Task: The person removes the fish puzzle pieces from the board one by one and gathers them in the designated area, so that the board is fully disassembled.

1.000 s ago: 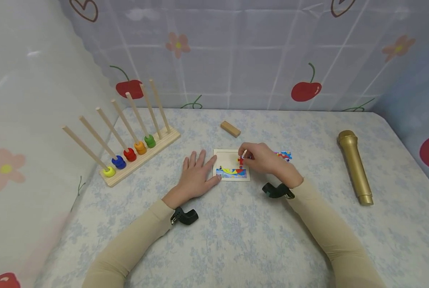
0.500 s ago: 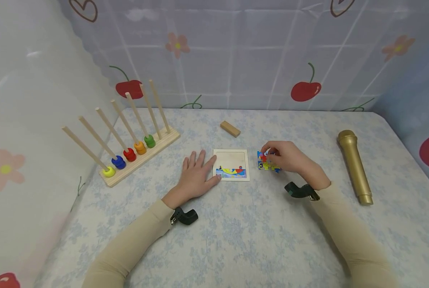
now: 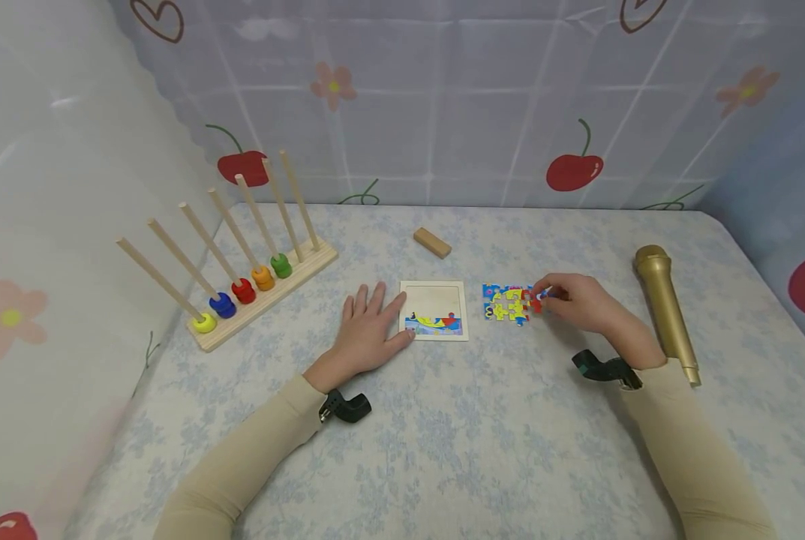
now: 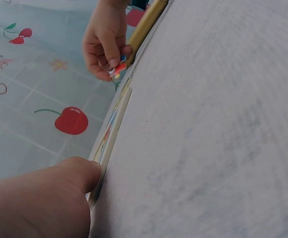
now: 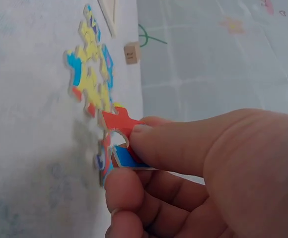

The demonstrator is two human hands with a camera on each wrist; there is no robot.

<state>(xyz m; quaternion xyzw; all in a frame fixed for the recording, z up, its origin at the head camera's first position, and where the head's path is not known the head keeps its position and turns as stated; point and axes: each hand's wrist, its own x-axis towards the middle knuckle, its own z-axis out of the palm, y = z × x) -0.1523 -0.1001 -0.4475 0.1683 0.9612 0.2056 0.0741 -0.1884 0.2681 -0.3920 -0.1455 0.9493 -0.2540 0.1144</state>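
Note:
My left hand [image 3: 368,330] lies flat with fingers spread at the left side of a small wooden puzzle tray [image 3: 466,315]; its thumb rests on the tray's edge [image 4: 115,126]. Fitted pieces with a coloured picture fill the lower part of the tray, and bare wood shows above them. To the right of the tray, my right hand [image 3: 583,301] pinches a red and blue puzzle piece [image 5: 120,121] between thumb and fingers. The held piece is tilted close over the right end of a group of loose puzzle pieces [image 3: 506,306], mostly yellow with blue and red parts.
A wooden stand [image 3: 274,289] with upright pegs and coloured rings stands at the left. Behind the tray lies a small wooden block [image 3: 432,242]. A gold toy microphone [image 3: 665,300] lies to the right, near my right forearm. A patterned curtain [image 3: 429,97] hangs behind the table.
My right hand has moved right from over the tray, past the left part of the loose pieces to their right end, uncovering most of them. My left hand has stayed in place.

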